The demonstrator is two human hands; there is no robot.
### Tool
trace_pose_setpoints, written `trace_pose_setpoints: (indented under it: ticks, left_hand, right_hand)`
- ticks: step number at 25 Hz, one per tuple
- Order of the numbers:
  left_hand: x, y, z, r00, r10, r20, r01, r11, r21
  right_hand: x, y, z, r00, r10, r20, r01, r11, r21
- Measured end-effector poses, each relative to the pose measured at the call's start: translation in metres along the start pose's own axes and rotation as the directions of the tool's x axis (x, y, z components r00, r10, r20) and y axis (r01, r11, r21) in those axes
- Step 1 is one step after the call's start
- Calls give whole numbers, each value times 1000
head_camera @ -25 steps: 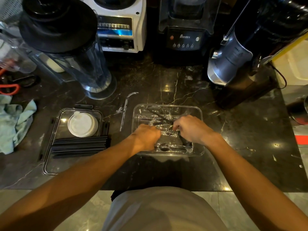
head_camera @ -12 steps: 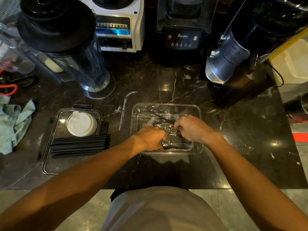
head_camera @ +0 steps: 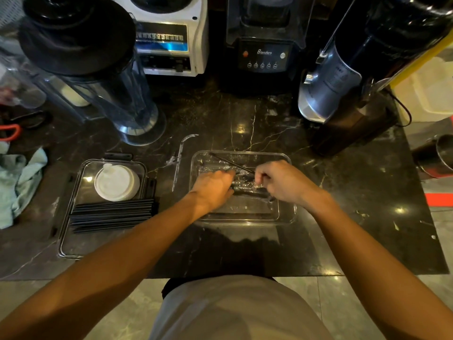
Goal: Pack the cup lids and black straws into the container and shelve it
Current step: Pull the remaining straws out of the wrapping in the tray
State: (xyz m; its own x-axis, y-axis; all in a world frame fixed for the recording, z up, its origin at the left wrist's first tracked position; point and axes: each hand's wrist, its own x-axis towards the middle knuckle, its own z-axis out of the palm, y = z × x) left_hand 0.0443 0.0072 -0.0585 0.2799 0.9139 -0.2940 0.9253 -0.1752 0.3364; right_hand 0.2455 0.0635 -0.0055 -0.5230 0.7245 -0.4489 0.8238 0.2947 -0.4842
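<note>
A clear plastic container [head_camera: 284, 217] sits on the black marble counter in front of me. Both hands are inside it. My left hand [head_camera: 212, 187] and my right hand [head_camera: 282, 180] are closed on wrapped black straws [head_camera: 245, 188] in crinkled clear wrap. One loose black straw [head_camera: 230, 163] lies slanted at the container's back. To the left, the container's lid [head_camera: 73, 244] lies flat, bearing a stack of white cup lids [head_camera: 116, 182] and a row of black straws [head_camera: 110, 214].
A clear blender jar [head_camera: 117, 94] with a black top stands at back left, blender bases [head_camera: 171, 42] and a steel machine [head_camera: 328, 89] behind. A clear plastic strip [head_camera: 180, 158] lies between lid and container. A green cloth [head_camera: 17, 185] sits far left, a metal cup [head_camera: 436, 160] far right.
Both hands stay in the container on the wrapped straws; my left hand has shifted slightly toward the right hand. Nothing else on the counter has moved.
</note>
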Motion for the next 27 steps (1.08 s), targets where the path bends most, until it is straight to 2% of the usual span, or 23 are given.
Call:
trace_pose_setpoints:
  ticks: [1, 3, 5, 7, 9, 10, 14, 18, 21, 24, 27]
  left_hand:
    - [-3, -2, -5, 1000, -22, -7, 22, 997, -73]
    - [-11, -7, -18, 995, -96, -19, 82, 921, -381]
    - [-23, -12, -34, 983, -182, -34, 110, 718, -687]
    - [-36, -20, -50, 955, -285, -77, 74, 482, -873]
    - [-51, -34, -62, 904, -413, -111, 15, 290, -957]
    - [-60, -44, -65, 875, -469, -122, -12, 230, -973]
    - [-102, -90, -64, 764, -638, -97, -68, 70, -995]
    - [-152, -133, -48, 582, -809, -82, -78, 45, -996]
    - [-182, -159, -29, 464, -884, -60, -11, 62, -998]
    - [-203, -174, -8, 408, -912, -39, 132, 102, -986]
    - [-213, -188, 5, 373, -924, -80, 310, 206, -928]
  right_hand:
    - [1, -1, -1, 1000, -13, -10, 14, 999, 42]
    - [3, -6, -1, 999, -22, -50, 31, 981, 193]
    - [7, -16, -3, 998, -27, -60, 46, 943, 330]
    - [14, -30, -4, 997, -62, -38, 71, 934, 349]
    - [23, -50, -3, 993, -120, -16, 119, 946, 300]
    - [27, -61, -2, 989, -145, -10, 142, 949, 282]
    - [49, -110, 14, 967, -254, -11, 252, 953, 166]
    - [77, -160, 50, 948, -320, 6, 320, 948, -9]
    - [90, -191, 81, 939, -340, 51, 344, 934, -98]
    - [97, -208, 108, 927, -357, 113, 372, 911, -177]
    - [100, -220, 125, 919, -346, 190, 382, 899, -213]
